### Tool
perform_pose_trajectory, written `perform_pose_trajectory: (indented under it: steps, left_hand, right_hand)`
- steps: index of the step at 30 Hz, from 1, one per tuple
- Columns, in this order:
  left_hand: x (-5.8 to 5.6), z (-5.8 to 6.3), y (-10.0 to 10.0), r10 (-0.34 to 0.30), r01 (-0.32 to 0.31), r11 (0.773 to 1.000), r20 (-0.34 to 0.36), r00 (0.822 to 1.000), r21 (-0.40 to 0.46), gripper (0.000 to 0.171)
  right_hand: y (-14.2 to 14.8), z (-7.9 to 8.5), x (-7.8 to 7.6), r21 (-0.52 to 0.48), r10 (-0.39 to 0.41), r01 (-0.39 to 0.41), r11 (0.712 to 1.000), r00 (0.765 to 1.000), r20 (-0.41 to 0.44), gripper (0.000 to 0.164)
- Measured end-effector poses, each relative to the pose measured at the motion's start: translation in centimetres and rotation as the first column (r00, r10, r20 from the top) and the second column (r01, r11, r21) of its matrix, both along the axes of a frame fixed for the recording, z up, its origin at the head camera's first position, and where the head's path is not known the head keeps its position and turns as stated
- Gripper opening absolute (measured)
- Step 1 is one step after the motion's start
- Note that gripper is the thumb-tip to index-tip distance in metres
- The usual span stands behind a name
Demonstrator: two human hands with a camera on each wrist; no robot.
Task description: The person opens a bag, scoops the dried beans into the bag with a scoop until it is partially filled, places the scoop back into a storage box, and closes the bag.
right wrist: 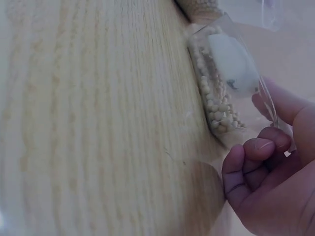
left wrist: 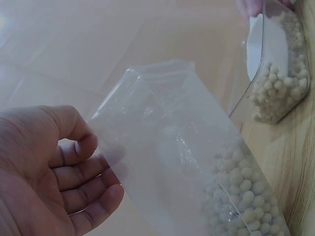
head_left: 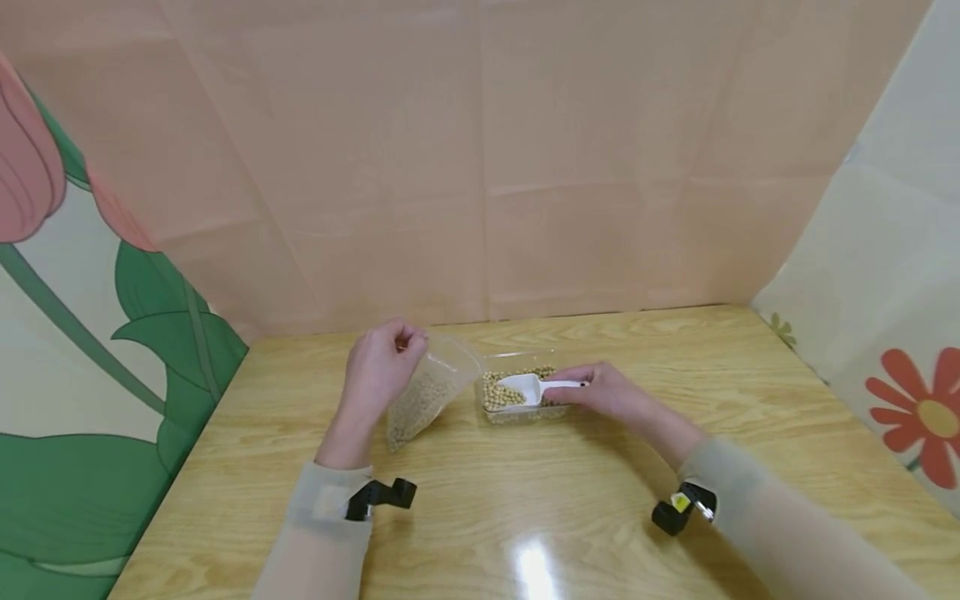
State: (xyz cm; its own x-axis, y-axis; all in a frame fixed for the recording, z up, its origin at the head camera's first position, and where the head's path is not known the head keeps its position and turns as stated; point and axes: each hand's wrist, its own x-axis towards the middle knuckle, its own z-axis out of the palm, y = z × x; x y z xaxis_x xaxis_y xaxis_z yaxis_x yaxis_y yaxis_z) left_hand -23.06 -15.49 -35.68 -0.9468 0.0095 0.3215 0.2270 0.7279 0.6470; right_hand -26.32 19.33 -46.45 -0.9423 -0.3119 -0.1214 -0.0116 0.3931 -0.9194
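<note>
My left hand (head_left: pixel 381 360) pinches the upper edge of a clear plastic bag (head_left: pixel 441 377). Pale round beans (left wrist: pixel 246 191) fill the bag's lower part, and its mouth gapes toward the right. Beside it on the table stands a clear plastic box (head_left: pixel 517 360) with more beans (left wrist: pixel 278 93) inside. A white scoop (head_left: pixel 529 387) lies in the box among those beans, some of them at its front. My right hand (head_left: pixel 600 388) grips the scoop's handle at the box's right end. In the right wrist view the box wall partly covers the scoop (right wrist: pixel 231 59).
The wooden table (head_left: pixel 465 517) reaches back to a pinkish wall covering (head_left: pixel 480 167). Flower-patterned panels flank it, with green leaves (head_left: pixel 180 333) on the left and a red flower (head_left: pixel 926 412) on the right. A black camera mount (head_left: pixel 382 495) sits on the left wrist.
</note>
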Motion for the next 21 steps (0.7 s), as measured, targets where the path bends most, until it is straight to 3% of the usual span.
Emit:
perform_pose_trajectory:
  steps: [14, 21]
  left_hand:
    - [-0.2, -0.3, -0.1, 0.006, -0.006, 1.0, -0.009, 1.0, -0.001, 0.014]
    - [-0.1, -0.4, -0.2, -0.001, 0.001, 1.0, -0.004, 1.0, 0.005, 0.014]
  right_hand:
    - [0.4, -0.2, 0.9, -0.179, -0.067, 0.076, 0.981, 0.996, 0.057, 0.051]
    - [1.3, 0.9, 0.9, -0.244, -0.062, 0.063, 0.968, 0.998, 0.013, 0.048]
